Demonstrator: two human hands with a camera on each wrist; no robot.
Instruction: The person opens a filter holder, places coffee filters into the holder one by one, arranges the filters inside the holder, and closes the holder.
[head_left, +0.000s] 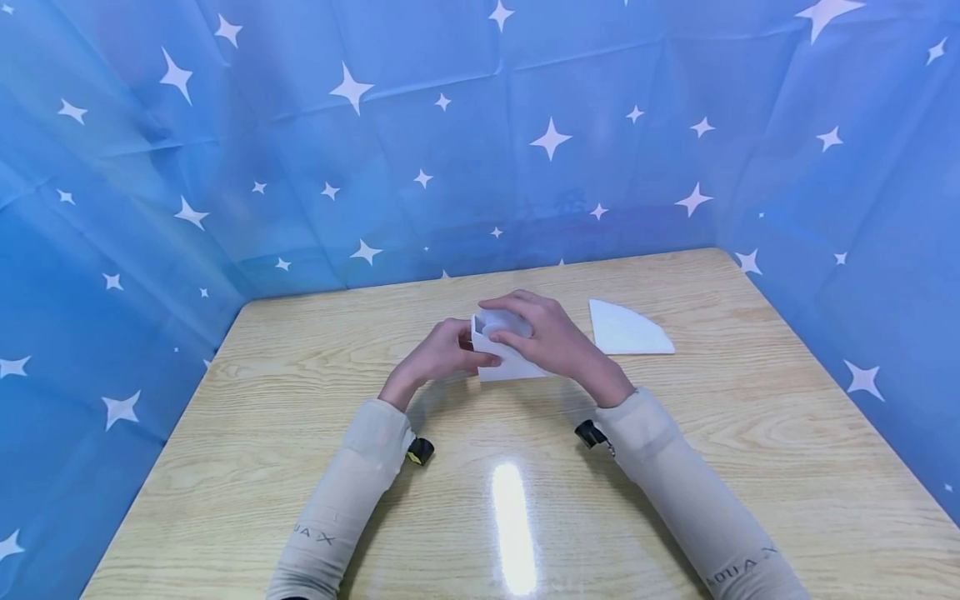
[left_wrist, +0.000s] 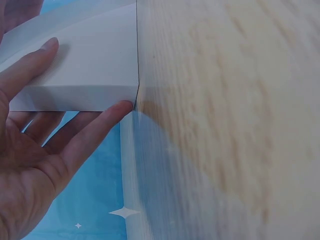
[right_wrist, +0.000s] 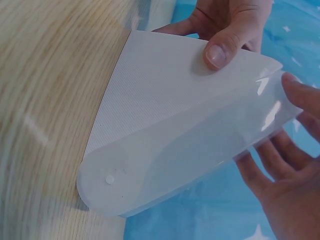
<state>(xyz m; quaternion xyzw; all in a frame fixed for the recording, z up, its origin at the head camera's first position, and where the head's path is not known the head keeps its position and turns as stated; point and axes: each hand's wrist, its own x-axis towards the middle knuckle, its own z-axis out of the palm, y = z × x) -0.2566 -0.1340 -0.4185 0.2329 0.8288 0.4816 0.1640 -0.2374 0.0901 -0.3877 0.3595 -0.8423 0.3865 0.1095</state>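
Observation:
A white wedge-shaped box [right_wrist: 155, 75] with a ribbed face stands near the middle of the table, its lower edge at the wood. Over one side of it lies a translucent plastic cover [right_wrist: 200, 135], joined near the narrow end by a small round rivet [right_wrist: 109, 179]. My left hand [head_left: 442, 350] grips the box by its wide side, thumb on the face and the other fingers beneath, as the left wrist view shows. With my right hand [head_left: 551, 337] I hold the outer end of the cover, thumb on top and fingers under its edge.
Behind and right of my right hand lies a flat white fan-shaped piece [head_left: 630, 329] on the wooden table [head_left: 300, 375]. A blue curtain [head_left: 450, 133] with white stars hangs along the table's back and sides. Small black wrist devices show below both sleeves.

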